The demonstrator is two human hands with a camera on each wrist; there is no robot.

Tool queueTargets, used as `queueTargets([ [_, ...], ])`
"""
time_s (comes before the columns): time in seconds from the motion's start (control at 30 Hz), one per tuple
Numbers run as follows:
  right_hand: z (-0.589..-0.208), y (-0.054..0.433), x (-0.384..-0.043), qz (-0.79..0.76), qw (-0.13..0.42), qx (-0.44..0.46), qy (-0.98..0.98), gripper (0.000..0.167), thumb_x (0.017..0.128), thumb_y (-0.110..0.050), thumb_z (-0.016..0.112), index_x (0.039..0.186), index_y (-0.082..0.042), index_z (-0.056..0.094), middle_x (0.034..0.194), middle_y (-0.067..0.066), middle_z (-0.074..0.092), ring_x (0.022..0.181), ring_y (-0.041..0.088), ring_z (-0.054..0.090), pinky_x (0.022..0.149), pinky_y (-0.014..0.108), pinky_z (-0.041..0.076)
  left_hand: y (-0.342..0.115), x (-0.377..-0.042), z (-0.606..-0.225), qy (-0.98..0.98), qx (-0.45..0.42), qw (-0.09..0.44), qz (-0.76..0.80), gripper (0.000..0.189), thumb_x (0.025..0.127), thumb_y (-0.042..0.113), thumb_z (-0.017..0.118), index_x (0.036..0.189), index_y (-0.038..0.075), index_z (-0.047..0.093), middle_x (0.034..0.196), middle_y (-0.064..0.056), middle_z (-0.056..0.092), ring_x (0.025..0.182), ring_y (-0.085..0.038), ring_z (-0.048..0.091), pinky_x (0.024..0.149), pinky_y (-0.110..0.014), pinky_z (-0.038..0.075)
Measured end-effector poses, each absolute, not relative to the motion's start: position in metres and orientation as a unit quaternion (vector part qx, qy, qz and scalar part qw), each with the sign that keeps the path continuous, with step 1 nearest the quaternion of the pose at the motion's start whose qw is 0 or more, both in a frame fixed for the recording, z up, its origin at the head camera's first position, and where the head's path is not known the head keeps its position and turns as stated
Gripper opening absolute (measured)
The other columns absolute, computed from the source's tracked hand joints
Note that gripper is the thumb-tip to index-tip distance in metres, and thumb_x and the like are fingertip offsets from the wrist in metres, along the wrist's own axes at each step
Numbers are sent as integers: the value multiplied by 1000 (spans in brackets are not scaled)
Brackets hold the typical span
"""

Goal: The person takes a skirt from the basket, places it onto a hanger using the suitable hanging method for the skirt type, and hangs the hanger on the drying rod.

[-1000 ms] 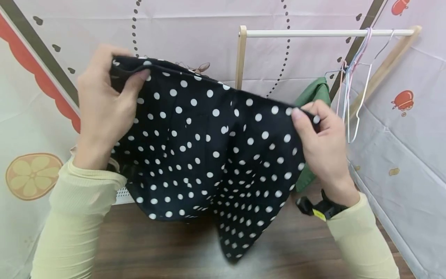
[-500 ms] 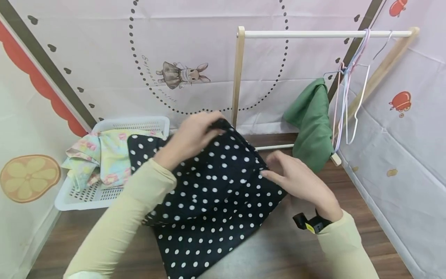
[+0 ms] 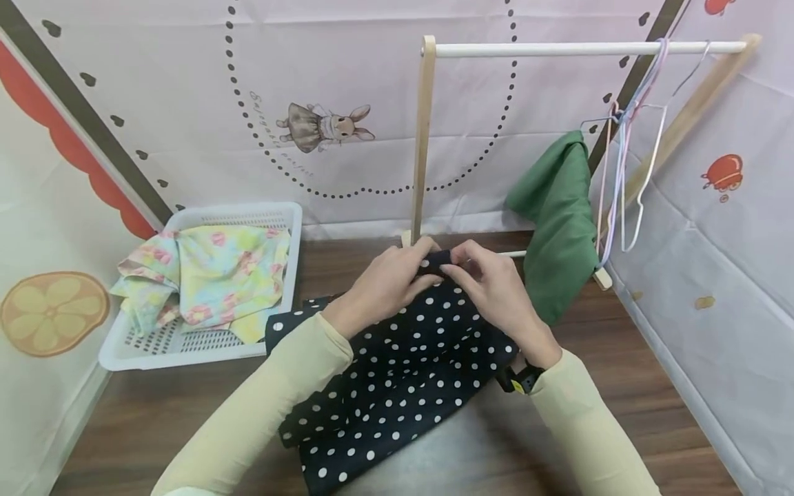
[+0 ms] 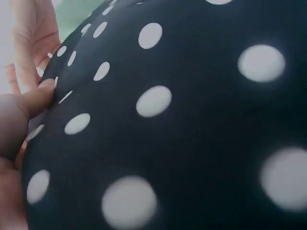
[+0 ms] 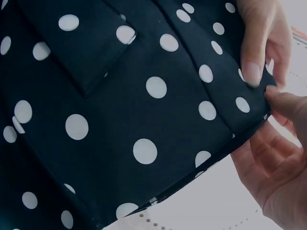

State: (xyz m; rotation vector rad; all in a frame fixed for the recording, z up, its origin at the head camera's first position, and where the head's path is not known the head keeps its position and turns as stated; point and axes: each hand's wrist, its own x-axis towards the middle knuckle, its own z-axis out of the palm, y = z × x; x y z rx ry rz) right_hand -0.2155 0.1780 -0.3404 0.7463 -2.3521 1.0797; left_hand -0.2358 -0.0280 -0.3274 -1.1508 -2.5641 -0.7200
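Both hands meet at the top edge of a black garment with white polka dots (image 3: 403, 372), which spreads down below them over the wooden floor. My left hand (image 3: 386, 286) pinches the edge from the left, thumb on the near side. Close beside it, my right hand (image 3: 493, 289) pinches the same edge between thumb and fingers. Seen from the right wrist, the cloth (image 5: 110, 167) shows a band along the held edge and a flap (image 5: 91, 38). In the left wrist view the dotted fabric fills most of the picture, with a left thumb (image 4: 36, 103) against it.
A white plastic basket (image 3: 112, 355) holding a pastel floral cloth (image 3: 242, 269) stands at the left. Behind the hands rises a clothes rack (image 3: 424, 138) with several hangers (image 3: 626, 158) at its right end. A green garment (image 3: 558, 213) hangs there. Printed fabric walls enclose the space.
The garment came down from being held up spread wide and now lies lower. Both hands moved inward, ending close together on its edge. The basket has come into view.
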Motion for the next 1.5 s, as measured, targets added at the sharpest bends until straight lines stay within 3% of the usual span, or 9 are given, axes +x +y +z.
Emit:
queueTargets([
  [0.2, -344, 193, -214, 423, 241, 213, -847, 10, 93, -23, 68, 93, -14, 62, 76, -4, 63, 56, 8, 56, 50, 24, 41, -63, -209, -326, -932, -316, 109, -140, 41, 90, 25, 71, 122, 7, 53, 95, -7, 68, 72, -20, 62, 68, -36, 51],
  [0.33, -349, 202, -213, 445, 223, 182, -848, 13, 93, -24, 68, 93, -12, 62, 81, -1, 64, 63, 11, 61, 54, 24, 45, -107, -192, -328, -963, -213, 120, -114, 41, 89, 30, 72, 116, 4, 58, 104, -16, 64, 93, -35, 58, 81, -49, 47],
  [0.43, -350, 210, -216, 451, 225, 162, -848, 15, 93, -23, 68, 94, -10, 62, 88, 1, 64, 70, 13, 65, 60, 23, 48, -135, -192, -333, -971, -135, 138, -139, 41, 90, 28, 70, 119, 2, 56, 106, -22, 59, 94, -42, 54, 77, -54, 44],
  [0.6, -355, 224, -221, 460, 217, 129, -852, 18, 94, -22, 66, 96, -6, 59, 94, 5, 64, 81, 15, 67, 67, 19, 49, -157, -215, -349, -949, -98, 76, -289, 24, 101, 23, 54, 114, 3, 58, 97, -17, 64, 79, -31, 60, 65, -42, 47],
  [0.8, -362, 230, -222, 464, 203, 115, -855, 19, 95, -25, 66, 95, -8, 58, 88, 5, 68, 75, 14, 66, 63, 20, 47, -158, -229, -362, -887, -78, -30, -455, 70, 101, 59, 24, 111, 1, 63, 94, -15, 64, 87, -29, 58, 83, -42, 45],
  [0.93, -364, 229, -221, 472, 192, 115, -853, 20, 95, -27, 65, 95, -8, 58, 87, 4, 68, 75, 14, 66, 63, 21, 47, -157, -223, -357, -849, -84, -40, -520, 65, 100, 58, 34, 99, 1, 64, 72, -5, 56, 65, -20, 52, 71, -35, 46],
  [1.1, -359, 234, -215, 499, 198, 122, -835, 17, 95, -18, 65, 97, -2, 58, 88, 8, 65, 69, 18, 64, 57, 20, 48, -157, -215, -340, -812, -112, 36, -572, 38, 98, 37, 57, 83, 2, 53, 66, 1, 45, 53, -14, 40, 44, -27, 35],
  [1.33, -326, 245, -193, 595, 240, 132, -755, 12, 92, 2, 63, 95, 9, 55, 79, 8, 60, 54, 14, 54, 50, 19, 46, -173, -206, -300, -678, -82, 209, -700, 23, 97, 20, 61, 85, 1, 65, 80, -5, 60, 76, -15, 53, 67, -21, 45],
  [1.5, -321, 254, -191, 664, 242, 124, -697, 13, 91, -2, 66, 94, 5, 55, 89, 9, 63, 63, 11, 63, 60, 21, 55, -180, -203, -270, -634, -43, 320, -703, 27, 94, 18, 65, 78, -4, 61, 74, -7, 54, 72, -16, 51, 56, -22, 39],
])
